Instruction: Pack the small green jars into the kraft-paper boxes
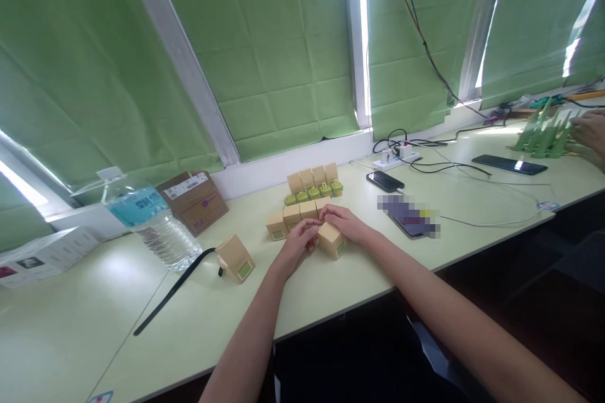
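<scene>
A small tan cardboard box (331,242) with a green label rests near the front of the table, between my two hands. My right hand (341,221) lies over its top and far side with fingers bent. My left hand (302,238) is curled against the box's left side, its fingertips partly hidden. Just beyond my hands stands a row of similar boxes (292,214). Behind that row are several small green items (314,192) with loops on top, backed by upright tan boxes (318,177). One more tan box (236,258) sits apart on the left.
A large water bottle (155,227) and a brown carton (196,201) stand left, near a black strap (174,293). Rightward lie phones (385,181), a power strip (396,161) and cables. At far right, another person's hand (590,129) is by green spiky pieces (543,135).
</scene>
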`<state>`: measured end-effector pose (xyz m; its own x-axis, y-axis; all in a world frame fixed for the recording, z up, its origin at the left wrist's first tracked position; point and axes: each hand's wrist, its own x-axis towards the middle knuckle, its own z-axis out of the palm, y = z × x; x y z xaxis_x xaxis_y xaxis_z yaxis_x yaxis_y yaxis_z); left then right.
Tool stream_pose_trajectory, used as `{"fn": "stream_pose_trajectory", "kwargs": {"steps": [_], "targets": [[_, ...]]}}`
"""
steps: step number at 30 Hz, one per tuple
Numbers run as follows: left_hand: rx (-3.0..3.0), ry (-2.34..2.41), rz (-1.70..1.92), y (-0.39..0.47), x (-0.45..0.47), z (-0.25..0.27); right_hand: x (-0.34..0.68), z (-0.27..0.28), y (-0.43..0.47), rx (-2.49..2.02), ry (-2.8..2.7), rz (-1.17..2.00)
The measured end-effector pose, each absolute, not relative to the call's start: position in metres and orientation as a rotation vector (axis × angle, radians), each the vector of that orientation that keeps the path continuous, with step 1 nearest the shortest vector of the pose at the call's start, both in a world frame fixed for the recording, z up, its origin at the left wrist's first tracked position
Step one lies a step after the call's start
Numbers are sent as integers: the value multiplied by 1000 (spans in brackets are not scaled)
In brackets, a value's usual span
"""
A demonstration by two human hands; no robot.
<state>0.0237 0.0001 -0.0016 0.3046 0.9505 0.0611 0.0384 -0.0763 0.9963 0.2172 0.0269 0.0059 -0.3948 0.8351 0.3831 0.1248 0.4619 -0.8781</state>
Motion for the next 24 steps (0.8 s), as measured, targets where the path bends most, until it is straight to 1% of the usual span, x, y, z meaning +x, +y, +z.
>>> {"fn": "stream_pose_trajectory", "kwargs": {"steps": [13, 24], "targets": [[1447, 1007, 987, 1, 24, -2, 216, 7, 28, -812, -1788, 1090], [1455, 1005, 984, 1, 25, -2, 215, -4, 39, -792, -1757, 1203]]}}
